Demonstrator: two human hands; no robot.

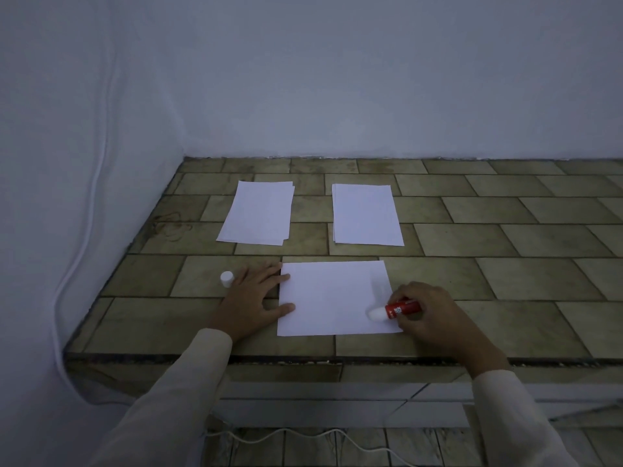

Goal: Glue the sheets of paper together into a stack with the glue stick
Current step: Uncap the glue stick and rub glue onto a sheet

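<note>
A single white sheet (332, 298) lies crosswise on the tiled counter near its front edge. My right hand (426, 315) holds a red glue stick (401, 309) almost flat, its white tip touching the sheet's right part. My left hand (254, 294) lies flat with fingers spread, fingertips pressing the sheet's left edge. The glue stick's white cap (227, 279) stands on the counter just left of that hand. Two small piles of white sheets lie further back: the left pile (258, 213) and the right pile (366, 215).
The tiled counter (505, 264) runs far to the right and ends at white walls behind and on the left. A white cable (91, 210) hangs down the left wall and trails across the floor below the counter's front edge (337, 360).
</note>
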